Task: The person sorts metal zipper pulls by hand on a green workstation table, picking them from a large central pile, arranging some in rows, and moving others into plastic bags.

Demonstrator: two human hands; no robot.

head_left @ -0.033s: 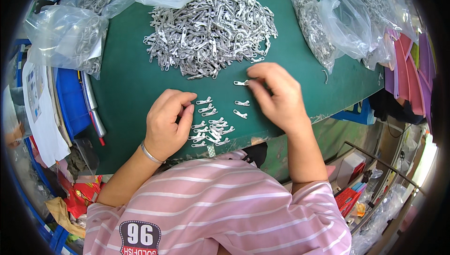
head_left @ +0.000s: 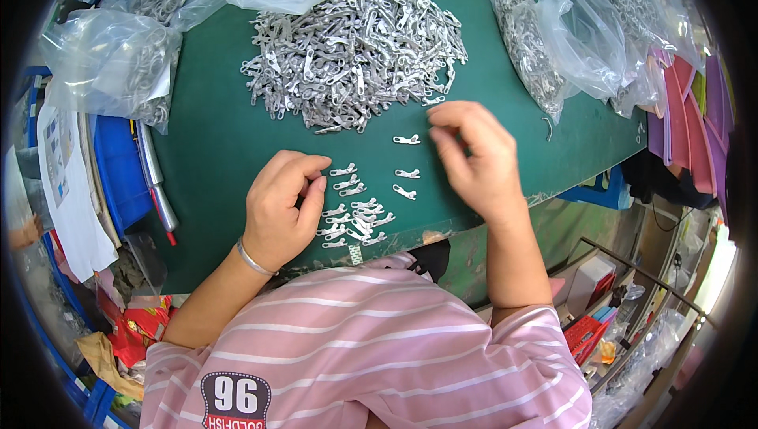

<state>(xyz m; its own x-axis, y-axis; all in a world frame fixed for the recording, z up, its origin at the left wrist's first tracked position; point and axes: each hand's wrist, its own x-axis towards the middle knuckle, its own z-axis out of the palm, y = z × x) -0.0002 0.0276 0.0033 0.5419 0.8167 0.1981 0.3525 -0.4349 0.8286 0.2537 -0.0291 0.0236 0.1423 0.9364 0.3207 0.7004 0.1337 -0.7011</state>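
Small silver hook-shaped metal pieces, each with an eye at one end, form a big pile on the green table. My right hand is slightly blurred beside a lone metal piece; its thumb and fingers are apart, with nothing seen between them. Two more lone pieces lie below that one. My left hand rests with fingers curled and thumb close to the index finger; what they may hold is hidden. Just right of it lies a short column of pieces, above a loose cluster near the table's front edge.
Clear plastic bags of metal parts stand at the back left and back right. Left of the table are a blue bin and a red-tipped pen. Coloured sheets hang off the right side.
My right hand has drawn back to the right, away from the lone metal piece, which now lies fully visible on the table. My left hand has stayed in place.
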